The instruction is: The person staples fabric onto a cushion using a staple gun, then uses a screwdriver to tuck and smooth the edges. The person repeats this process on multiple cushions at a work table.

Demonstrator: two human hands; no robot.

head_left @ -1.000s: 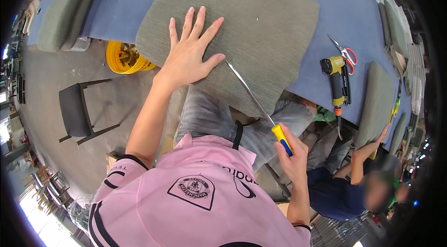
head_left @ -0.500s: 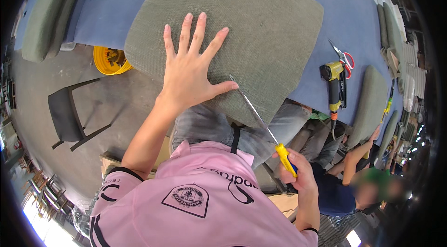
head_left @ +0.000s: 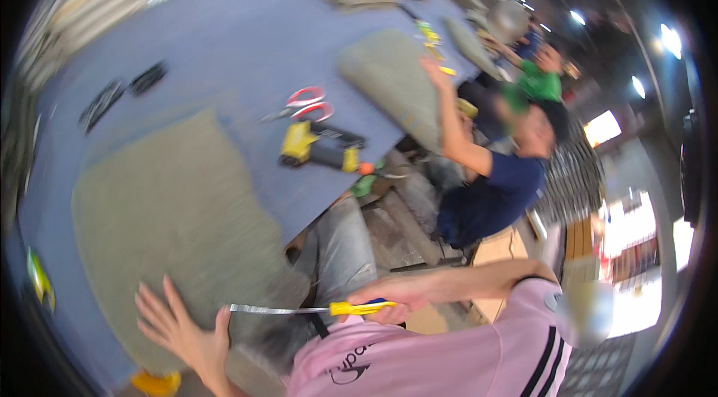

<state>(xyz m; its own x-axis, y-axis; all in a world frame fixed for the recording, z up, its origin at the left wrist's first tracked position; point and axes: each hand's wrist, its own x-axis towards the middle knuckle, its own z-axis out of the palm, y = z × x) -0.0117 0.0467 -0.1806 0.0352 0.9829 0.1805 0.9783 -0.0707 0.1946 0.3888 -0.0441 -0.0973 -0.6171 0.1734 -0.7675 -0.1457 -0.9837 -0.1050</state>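
Spread flat on a grey-green upholstered seat cushion (head_left: 179, 210), my left hand (head_left: 183, 333) has its fingers apart and holds nothing. My right hand (head_left: 389, 298) is wrapped round the yellow-and-blue handle of a screwdriver (head_left: 280, 311). Its long metal shaft points left across the cushion's near edge, and the tip reaches my left thumb. Whether the tip touches the thumb or the fabric, I cannot tell. The picture is somewhat blurred by motion.
The cushion lies on a blue-covered table (head_left: 217, 45). Beyond it are red-handled scissors (head_left: 305, 101) and a yellow-and-black staple gun (head_left: 318, 150). To the right, a person in dark blue (head_left: 497, 187) touches another cushion (head_left: 393, 79). A yellow bucket (head_left: 155, 382) shows at the bottom left.
The view has swung to the right, bringing the co-workers and more of the table into sight. My left hand stays spread on the cushion, and my right still grips the screwdriver.
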